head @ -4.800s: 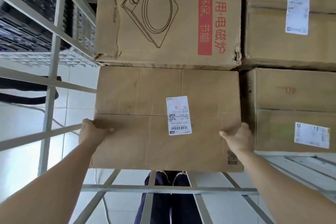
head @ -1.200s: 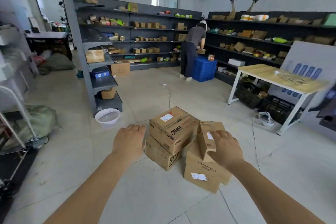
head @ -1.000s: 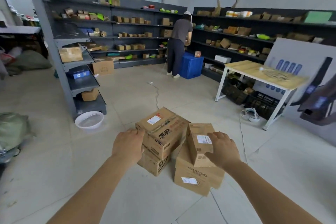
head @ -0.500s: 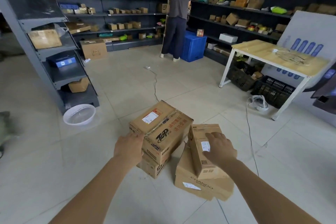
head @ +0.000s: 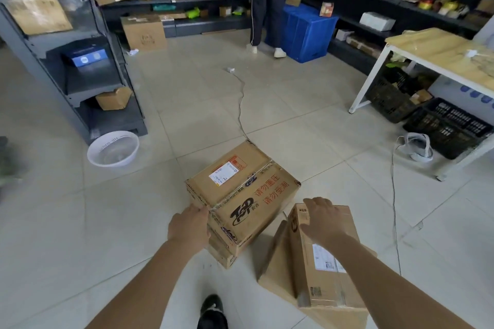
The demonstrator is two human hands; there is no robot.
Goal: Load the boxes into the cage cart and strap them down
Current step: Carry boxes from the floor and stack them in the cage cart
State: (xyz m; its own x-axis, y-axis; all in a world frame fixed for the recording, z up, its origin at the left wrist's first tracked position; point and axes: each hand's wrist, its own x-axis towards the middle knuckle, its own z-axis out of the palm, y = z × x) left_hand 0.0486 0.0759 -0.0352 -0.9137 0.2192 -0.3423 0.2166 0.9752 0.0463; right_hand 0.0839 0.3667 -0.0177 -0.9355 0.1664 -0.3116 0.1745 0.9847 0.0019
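Several cardboard boxes lie on the tiled floor in front of me. A printed box with red writing and a white label sits on top of a lower box. To its right a narrow box lies on a larger tilted box. My left hand touches the near left corner of the printed box, fingers against its side. My right hand rests on the far end of the narrow box, fingers spread over its top. The cage cart is out of view.
A white basin stands beside a grey shelf unit at left. A cable runs across the floor to the boxes. At right stands a wooden table with black crates under it. A person stands by a blue bin at the far shelves.
I have turned from the cart, where I held a box, to the floor pile. Over the last second I moved closer and both hands came down onto the boxes.
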